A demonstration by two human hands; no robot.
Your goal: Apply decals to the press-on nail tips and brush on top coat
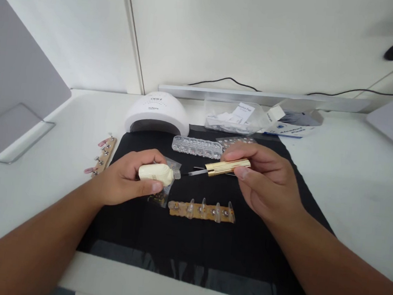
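My left hand (pixel 127 175) is closed around a cream nail polish bottle (pixel 155 173), tipped sideways with its open neck facing right. Between the thumb and fingers of my right hand (pixel 266 179) is a gold brush cap (pixel 227 166). Its brush (pixel 197 172) points left, with the tip just outside or at the bottle's mouth. Below both hands a wooden strip (pixel 200 211) lies on the black mat, bearing several clear false nails (pixel 217 211) that stand on small metal holders. A clear packet (pixel 164 195) lies partly hidden behind the bottle.
A white nail lamp (pixel 158 113) stands at the back left, beside a clear divided case (pixel 196 146). Farther back are a plastic bin (pixel 216 123) of packets and an open box (pixel 293 129). Another strip with pink-tipped nails (pixel 103 157) lies left of the black mat (pixel 160 237).
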